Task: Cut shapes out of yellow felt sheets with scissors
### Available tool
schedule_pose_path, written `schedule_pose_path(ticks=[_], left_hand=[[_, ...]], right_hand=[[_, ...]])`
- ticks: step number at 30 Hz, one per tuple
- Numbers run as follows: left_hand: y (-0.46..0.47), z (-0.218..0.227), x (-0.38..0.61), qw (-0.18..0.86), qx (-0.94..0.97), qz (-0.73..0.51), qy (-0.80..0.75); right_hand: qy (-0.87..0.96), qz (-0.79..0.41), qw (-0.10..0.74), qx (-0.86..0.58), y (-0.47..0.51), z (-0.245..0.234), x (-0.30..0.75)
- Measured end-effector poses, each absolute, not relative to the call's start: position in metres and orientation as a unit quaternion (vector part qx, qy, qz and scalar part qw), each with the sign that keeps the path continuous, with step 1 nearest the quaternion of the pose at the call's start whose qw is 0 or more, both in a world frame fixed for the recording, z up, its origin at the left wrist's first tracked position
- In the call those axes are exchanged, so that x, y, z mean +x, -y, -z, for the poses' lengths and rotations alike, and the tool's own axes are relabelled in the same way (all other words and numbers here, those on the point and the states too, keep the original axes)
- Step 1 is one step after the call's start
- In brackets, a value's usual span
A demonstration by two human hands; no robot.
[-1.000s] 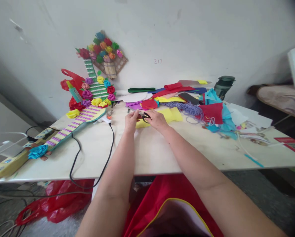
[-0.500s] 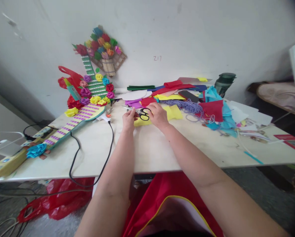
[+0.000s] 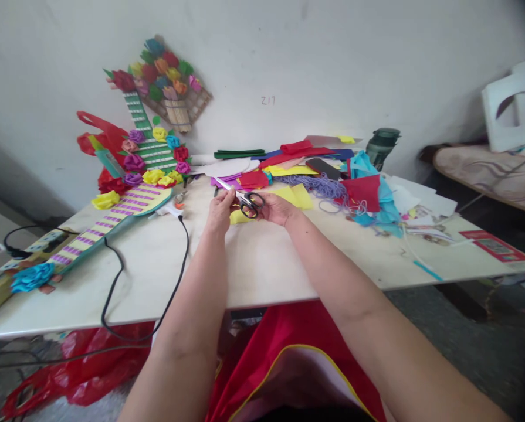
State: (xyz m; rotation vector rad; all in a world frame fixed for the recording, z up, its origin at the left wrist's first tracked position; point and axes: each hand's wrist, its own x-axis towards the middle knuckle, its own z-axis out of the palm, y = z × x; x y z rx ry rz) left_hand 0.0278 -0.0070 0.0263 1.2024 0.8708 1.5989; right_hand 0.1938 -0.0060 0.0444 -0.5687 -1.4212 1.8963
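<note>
A pair of scissors (image 3: 256, 202) with black handle loops is held above the table, its blades pointing up and left. My left hand (image 3: 220, 211) pinches it near the pivot, between thumb and fingers. My right hand (image 3: 277, 209), turned palm up, has its fingers curled at the handle loops; part of them is hidden behind the loops. Yellow paper (image 3: 301, 196) lies on the table under and behind the hands. Purple sheets (image 3: 220, 180) and a red piece (image 3: 252, 179) lie just beyond the blades.
Left stands a decorated guitar shape (image 3: 132, 202) with paper flowers. Beside it lies a white glue gun (image 3: 170, 209), its black cord (image 3: 186, 252) looping over the front edge. Purple yarn (image 3: 317, 186), a phone (image 3: 322, 168), blue crepe paper (image 3: 388, 205) and a dark bottle (image 3: 382, 146) are right.
My right hand has turned from palm down to palm up at the scissors' handles. The scissors have rotated, blades showing more plainly. The whole view has shifted to the right.
</note>
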Motion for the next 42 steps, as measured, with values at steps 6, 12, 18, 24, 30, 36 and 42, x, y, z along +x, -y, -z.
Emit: schedule_pose_path(ticks=[6, 12, 18, 24, 30, 36, 42], left_hand=[[0.010, -0.030, 0.029, 0.439, 0.509, -0.638, -0.376], [0.010, -0.034, 0.013, 0.205, 0.401, -0.592, -0.669], [0.008, -0.027, -0.004, 0.022, 0.416, -0.372, -0.830], [-0.001, -0.016, -0.006, 0.025, 0.426, -0.294, -0.855], [-0.003, -0.022, -0.007, 0.080, 0.414, -0.314, -0.850], [-0.002, -0.024, -0.009, 0.133, 0.427, -0.432, -0.783], [-0.016, -0.006, -0.017, 0.226, 0.399, -0.534, -0.710]], right_hand=[[0.564, -0.707, 0.368, -0.215, 0.015, -0.052, 0.189], [0.521, -0.674, 0.446, -0.274, 0.007, -0.048, 0.190], [0.462, -0.638, 0.525, -0.324, -0.006, -0.041, 0.200], [0.520, -0.524, 0.510, -0.443, -0.012, -0.037, 0.201], [0.668, -0.276, 0.325, -0.611, -0.015, -0.031, 0.199], [0.687, -0.194, 0.267, -0.648, -0.011, -0.034, 0.203], [0.669, -0.220, 0.282, -0.652, -0.015, -0.032, 0.205]])
